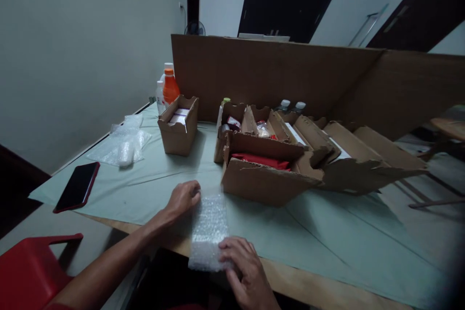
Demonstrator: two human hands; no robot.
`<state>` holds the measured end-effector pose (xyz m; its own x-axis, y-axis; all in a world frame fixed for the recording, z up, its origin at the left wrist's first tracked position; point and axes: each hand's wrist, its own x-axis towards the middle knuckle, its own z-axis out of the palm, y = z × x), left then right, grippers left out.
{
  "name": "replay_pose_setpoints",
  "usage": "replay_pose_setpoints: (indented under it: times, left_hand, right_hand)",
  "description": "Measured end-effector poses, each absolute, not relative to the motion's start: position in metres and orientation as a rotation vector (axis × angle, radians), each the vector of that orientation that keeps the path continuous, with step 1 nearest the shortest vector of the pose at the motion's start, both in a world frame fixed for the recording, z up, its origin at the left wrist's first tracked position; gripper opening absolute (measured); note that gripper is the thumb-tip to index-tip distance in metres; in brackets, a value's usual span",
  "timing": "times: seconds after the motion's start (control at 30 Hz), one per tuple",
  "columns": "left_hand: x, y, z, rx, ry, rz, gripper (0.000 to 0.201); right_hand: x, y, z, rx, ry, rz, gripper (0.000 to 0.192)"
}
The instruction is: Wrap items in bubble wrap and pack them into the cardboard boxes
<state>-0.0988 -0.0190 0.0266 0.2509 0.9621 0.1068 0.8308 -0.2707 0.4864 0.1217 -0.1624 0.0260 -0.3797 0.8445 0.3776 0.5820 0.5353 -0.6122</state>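
While hands (214, 232) flatten knobbly bubble wrap (208, 230)

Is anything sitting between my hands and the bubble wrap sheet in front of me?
Nothing visible does. The left hand rests on the far left corner of the bubble wrap sheet, and the right hand presses its near edge.

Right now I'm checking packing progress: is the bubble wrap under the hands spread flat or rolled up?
Spread flat: the bubble wrap lies as a sheet, left hand and right hand on its ends.
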Motion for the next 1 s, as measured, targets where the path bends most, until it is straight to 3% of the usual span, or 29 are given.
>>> replay_pose_setpoints:
  times: [0.17,0.3,0.47,0.6,0.73,1.0]
  left_hand:
    - [-0.107,0.020,0.036,2.199,1.663,0.747,0.020]
    - [-0.108,0.028,0.031,2.226,1.599,0.798,0.048]
    - [-0.132,-0.034,0.026,2.245,1.228,0.739,0.041]
    - [-0.140,-0.086,0.021,2.225,0.988,0.768,0.065]
    - [-0.125,-0.099,0.007,2.254,1.079,0.796,0.041]
    - [-0.120,-0.091,0.004,2.082,1.167,0.856,0.020]
  right_hand:
    - [0.110,-0.139,0.022,-1.120,-2.035,0.328,0.032]
    - [0.102,-0.119,0.003,-1.219,-1.968,0.282,0.026]
    - [0.104,-0.119,-0.008,-1.229,-1.948,0.320,0.025]
    - [0.102,-0.119,-0.002,-1.235,-1.960,0.370,0.024]
    - [0.100,-0.116,0.000,-1.202,-1.985,0.347,0.022]
    - [0.103,-0.109,-0.005,-1.200,-2.002,0.352,0.018]
